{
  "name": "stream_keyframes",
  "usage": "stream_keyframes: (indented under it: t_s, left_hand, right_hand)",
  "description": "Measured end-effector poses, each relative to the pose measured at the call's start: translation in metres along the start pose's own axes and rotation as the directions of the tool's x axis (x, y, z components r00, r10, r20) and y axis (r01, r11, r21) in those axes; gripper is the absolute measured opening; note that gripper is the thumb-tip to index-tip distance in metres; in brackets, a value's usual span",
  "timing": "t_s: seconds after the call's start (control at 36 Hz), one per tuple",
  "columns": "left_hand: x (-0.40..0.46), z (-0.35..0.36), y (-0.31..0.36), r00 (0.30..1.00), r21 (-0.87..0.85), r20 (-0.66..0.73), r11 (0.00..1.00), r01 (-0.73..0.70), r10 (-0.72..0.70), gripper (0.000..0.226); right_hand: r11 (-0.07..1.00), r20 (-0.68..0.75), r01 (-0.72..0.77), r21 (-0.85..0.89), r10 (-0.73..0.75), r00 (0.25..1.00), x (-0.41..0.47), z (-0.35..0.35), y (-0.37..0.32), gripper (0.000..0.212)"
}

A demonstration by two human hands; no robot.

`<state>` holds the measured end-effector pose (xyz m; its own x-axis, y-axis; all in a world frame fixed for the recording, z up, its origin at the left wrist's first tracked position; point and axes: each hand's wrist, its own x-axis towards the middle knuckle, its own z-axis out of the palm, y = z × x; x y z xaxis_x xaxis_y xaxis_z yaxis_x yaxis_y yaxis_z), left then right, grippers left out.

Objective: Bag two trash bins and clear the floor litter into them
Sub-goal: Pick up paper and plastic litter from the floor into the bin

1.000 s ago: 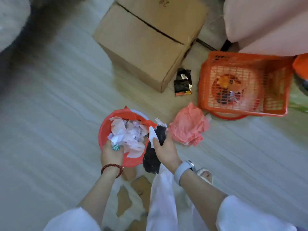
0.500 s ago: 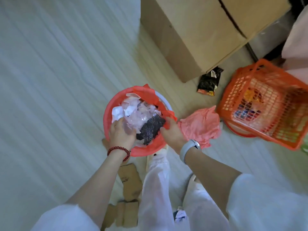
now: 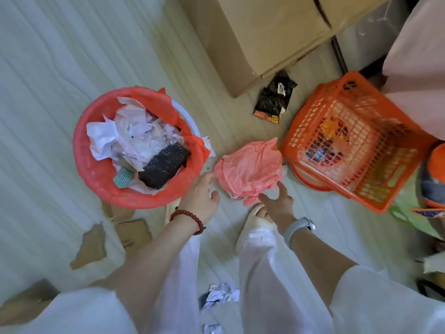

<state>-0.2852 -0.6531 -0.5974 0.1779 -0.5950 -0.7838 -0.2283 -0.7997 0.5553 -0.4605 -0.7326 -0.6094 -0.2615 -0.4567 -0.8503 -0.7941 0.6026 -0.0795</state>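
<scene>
Cardboard box far. Orange basket bin right, unbagged. Round bin left: red-lined, nearly full. Loose pink bag lay between bins. Left hand, right hand spread, empty, beside bag. Black wrapper, cardboard scraps, paper bits remained.

Bagged bin stands on the floor at left, holding paper scraps and a dark packet. Loose bag lies just right of it. Basket sits further right. Wrapper lies between cardboard box and basket. Cardboard pieces lie near the bin.
</scene>
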Motion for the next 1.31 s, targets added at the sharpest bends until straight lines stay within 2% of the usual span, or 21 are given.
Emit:
stream_keyframes:
  t_s: [0.11, 0.25, 0.31, 0.39, 0.44, 0.47, 0.53, 0.58, 0.64, 0.72, 0.78, 0.81, 0.83, 0.89, 0.94, 1.0, 1.06, 1.11, 1.14, 1.22, 1.31]
  left_hand:
    - [0.043, 0.055, -0.02, 0.999, 0.035, 0.009, 0.998, 0.047, -0.047, 0.048]
    - [0.104, 0.111, -0.046, 0.984, -0.211, -0.04, 0.965, 0.159, -0.171, 0.051]
    - [0.118, 0.128, -0.049, 0.974, -0.31, -0.036, 0.929, 0.203, -0.225, 0.055]
    - [0.12, 0.142, -0.042, 0.97, -0.455, -0.04, 0.869, 0.195, -0.239, 0.06]
    - [0.114, 0.145, -0.038, 0.944, -0.523, -0.05, 0.814, 0.254, -0.326, 0.069]
    - [0.11, 0.144, -0.036, 0.921, -0.548, -0.051, 0.782, 0.298, -0.387, 0.077]
    - [0.1, 0.138, -0.025, 0.89, -0.627, -0.059, 0.711, 0.319, -0.452, 0.087]
    - [0.084, 0.133, -0.009, 0.908, -0.683, -0.018, 0.668, 0.295, -0.419, 0.085]
    - [0.063, 0.126, 0.018, 0.936, -0.676, 0.054, 0.678, 0.29, -0.347, 0.062]
    - [0.031, 0.119, 0.048, 0.95, -0.68, 0.113, 0.675, 0.287, -0.289, 0.068]
    - [0.011, 0.111, 0.062, 0.949, -0.697, 0.008, 0.678, 0.231, -0.315, 0.036]
    - [0.004, 0.104, 0.067, 0.935, -0.69, -0.088, 0.698, 0.192, -0.344, 0.019]
    - [-0.004, 0.096, 0.075, 0.906, -0.67, -0.195, 0.725, 0.156, -0.376, 0.013]
    - [-0.019, 0.08, 0.088, 0.801, -0.646, -0.378, 0.752, 0.132, -0.464, 0.026]
    - [-0.031, 0.064, 0.104, 0.701, -0.728, -0.424, 0.676, 0.113, -0.574, 0.042]
    - [-0.043, 0.052, 0.121, 0.665, -0.765, -0.444, 0.64, 0.067, -0.601, 0.042]
    - [-0.055, 0.05, 0.135, 0.707, -0.717, -0.484, 0.697, 0.018, -0.516, 0.035]
    - [-0.066, 0.05, 0.141, 0.789, -0.647, -0.46, 0.763, 0.016, -0.407, 0.027]
    - [-0.071, 0.049, 0.139, 0.821, -0.587, -0.439, 0.809, 0.045, -0.364, 0.024]
    - [-0.08, 0.028, 0.121, 0.88, -0.407, -0.413, 0.912, 0.054, -0.236, 0.032]
    - [-0.092, 0.0, 0.105, 0.913, -0.357, -0.386, 0.934, -0.012, -0.136, 0.044]
  right_hand:
    - [0.99, -0.017, -0.064, 0.122, 0.066, 0.998, 0.076, 0.013, 0.021, 0.089]
    - [0.984, -0.121, -0.043, 0.175, 0.065, 0.991, 0.175, 0.039, 0.036, 0.101]
    - [0.974, -0.097, -0.038, 0.223, 0.061, 0.993, 0.2, 0.046, 0.046, 0.095]
    - [0.896, -0.087, 0.022, 0.444, 0.018, 0.996, 0.215, 0.053, 0.057, 0.059]
    - [0.819, -0.066, 0.028, 0.574, 0.012, 0.998, 0.205, 0.051, 0.059, 0.046]
    - [0.818, -0.059, 0.045, 0.574, -0.013, 0.998, 0.196, 0.047, 0.06, 0.042]
    - [0.875, -0.025, 0.139, 0.464, -0.143, 0.989, 0.166, 0.032, 0.059, 0.031]
    - [0.912, 0.107, 0.28, 0.298, -0.324, 0.94, 0.126, 0.014, 0.055, 0.027]
    - [0.888, 0.255, 0.42, 0.187, -0.456, 0.852, 0.088, -0.002, 0.051, 0.022]
    - [0.865, 0.379, 0.48, 0.148, -0.498, 0.78, 0.04, -0.034, 0.033, 0.021]
    - [0.88, 0.482, 0.397, 0.26, -0.475, 0.736, 0.014, -0.061, 0.022, 0.024]
    - [0.879, 0.527, 0.319, 0.354, -0.469, 0.709, 0.002, -0.074, 0.018, 0.029]
    - [0.868, 0.544, 0.224, 0.443, -0.459, 0.702, -0.008, -0.087, 0.013, 0.036]
    - [0.86, 0.492, 0.137, 0.492, -0.404, 0.771, -0.028, -0.11, 0.008, 0.044]
    - [0.899, 0.471, 0.098, 0.426, -0.313, 0.825, -0.046, -0.124, 0.005, 0.049]
    - [0.922, 0.608, -0.077, 0.379, -0.185, 0.772, -0.065, -0.126, -0.003, 0.062]
    - [0.879, 0.761, -0.27, 0.392, -0.146, 0.632, -0.077, -0.119, -0.013, 0.073]
    - [0.805, 0.829, -0.374, 0.46, -0.24, 0.505, -0.09, -0.109, -0.032, 0.071]
    - [0.783, 0.834, -0.389, 0.485, -0.281, 0.474, -0.096, -0.106, -0.043, 0.069]
    - [0.797, 0.831, -0.343, 0.497, -0.323, 0.454, -0.108, -0.095, -0.068, 0.063]
    - [0.856, 0.819, -0.259, 0.447, -0.276, 0.503, -0.114, -0.077, -0.083, 0.047]
